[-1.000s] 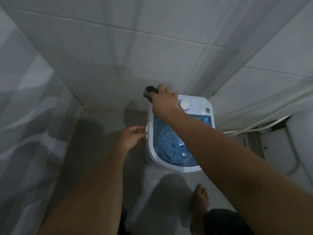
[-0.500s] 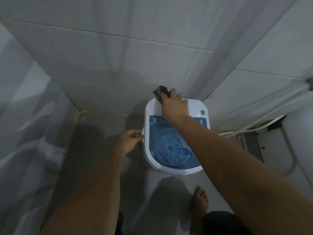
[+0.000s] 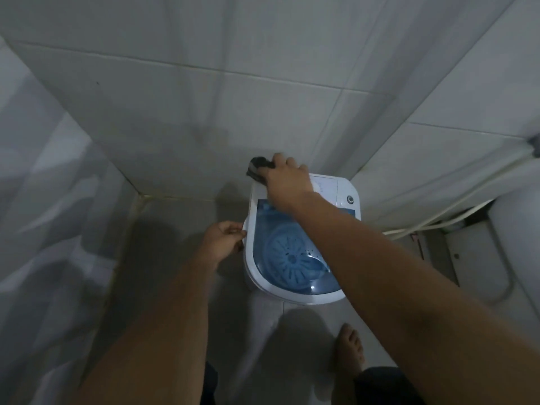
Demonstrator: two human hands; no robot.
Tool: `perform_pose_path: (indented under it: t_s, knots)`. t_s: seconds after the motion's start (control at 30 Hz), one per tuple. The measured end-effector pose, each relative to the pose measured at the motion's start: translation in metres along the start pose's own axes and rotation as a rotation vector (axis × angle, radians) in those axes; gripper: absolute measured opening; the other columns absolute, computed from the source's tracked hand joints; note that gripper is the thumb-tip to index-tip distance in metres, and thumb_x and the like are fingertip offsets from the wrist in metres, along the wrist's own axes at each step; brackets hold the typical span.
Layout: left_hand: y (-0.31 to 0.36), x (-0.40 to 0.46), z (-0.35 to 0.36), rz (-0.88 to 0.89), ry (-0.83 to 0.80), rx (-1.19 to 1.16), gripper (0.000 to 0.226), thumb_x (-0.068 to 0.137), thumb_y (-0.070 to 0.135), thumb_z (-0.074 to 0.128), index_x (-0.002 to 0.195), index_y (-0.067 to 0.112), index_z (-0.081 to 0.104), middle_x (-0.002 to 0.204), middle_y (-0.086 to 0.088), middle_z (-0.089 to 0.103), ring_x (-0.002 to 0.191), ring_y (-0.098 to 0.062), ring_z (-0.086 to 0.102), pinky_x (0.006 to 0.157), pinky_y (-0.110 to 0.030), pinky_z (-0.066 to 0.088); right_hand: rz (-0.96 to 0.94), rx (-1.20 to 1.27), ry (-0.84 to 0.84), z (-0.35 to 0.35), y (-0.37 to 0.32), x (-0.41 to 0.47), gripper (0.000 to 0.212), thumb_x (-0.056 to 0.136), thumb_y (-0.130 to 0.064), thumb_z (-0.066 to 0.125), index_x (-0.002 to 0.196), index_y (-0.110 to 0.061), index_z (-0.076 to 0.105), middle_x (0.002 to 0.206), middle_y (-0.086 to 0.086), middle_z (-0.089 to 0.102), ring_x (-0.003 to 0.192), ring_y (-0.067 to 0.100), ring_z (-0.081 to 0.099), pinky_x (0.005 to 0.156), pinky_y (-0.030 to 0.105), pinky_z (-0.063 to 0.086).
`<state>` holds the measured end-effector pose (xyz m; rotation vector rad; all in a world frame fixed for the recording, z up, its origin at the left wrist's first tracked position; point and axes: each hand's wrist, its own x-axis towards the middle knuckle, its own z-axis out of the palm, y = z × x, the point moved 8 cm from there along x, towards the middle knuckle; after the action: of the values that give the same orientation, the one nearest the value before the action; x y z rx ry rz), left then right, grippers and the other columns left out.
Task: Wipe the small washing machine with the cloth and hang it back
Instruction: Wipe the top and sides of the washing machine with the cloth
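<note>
A small white washing machine (image 3: 347, 185) with a see-through blue lid stands on the floor in the tiled corner. My right hand (image 3: 287, 179) presses a dark cloth (image 3: 258, 168) onto the machine's back left corner, next to the wall. The cloth sticks out past my fingers on the left. My left hand (image 3: 223, 241) grips the machine's left rim with its fingers curled on the edge. The control dial is hidden under my right hand; a small round button (image 3: 349, 199) shows at the back right.
Tiled walls (image 3: 204, 112) close in behind and to the right of the machine. A white hose (image 3: 423, 226) runs along the right wall's base. A white fixture (image 3: 514, 229) stands at far right. My bare foot (image 3: 349, 349) rests on the floor tiles in front.
My right hand with the cloth has slid a little left along the machine's back edge. My left hand stays on the left rim. The view has shifted slightly.
</note>
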<state>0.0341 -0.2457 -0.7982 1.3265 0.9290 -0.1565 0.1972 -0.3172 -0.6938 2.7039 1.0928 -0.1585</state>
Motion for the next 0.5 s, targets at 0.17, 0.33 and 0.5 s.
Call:
perform_pose_path:
  t_s: [0.17,0.33,0.5]
  knots:
    - [-0.006,-0.002,-0.002,-0.027,-0.053,-0.027,0.011,0.088,-0.003,0.063,0.094,0.006,0.066,0.088,-0.016,0.067,0.071,-0.025,0.062,0.068,-0.029,0.059,-0.071,0.109,0.018,0.013,-0.040,-0.056,0.053,0.093,-0.024,0.055,0.145,-0.028,0.046,0.141,0.013,0.039,0.121,0.037,0.044,0.095,0.050,0.040]
    - [-0.011,-0.002,-0.002,0.003,-0.078,-0.006,0.028,0.084,-0.013,0.060,0.110,-0.003,0.067,0.094,-0.023,0.072,0.088,-0.034,0.064,0.079,-0.037,0.059,-0.322,0.141,0.066,0.037,-0.050,-0.125,0.060,0.088,-0.027,0.062,0.146,-0.031,0.048,0.130,0.013,0.049,0.109,0.036,0.051,0.089,0.050,0.044]
    - [-0.010,-0.001,-0.002,0.036,-0.029,0.025,0.021,0.088,-0.002,0.065,0.108,-0.006,0.067,0.082,-0.016,0.071,0.080,-0.029,0.062,0.081,-0.039,0.056,0.090,0.064,0.035,0.004,0.011,-0.045,0.059,0.089,-0.020,0.059,0.146,-0.030,0.045,0.142,0.013,0.041,0.122,0.037,0.044,0.097,0.052,0.039]
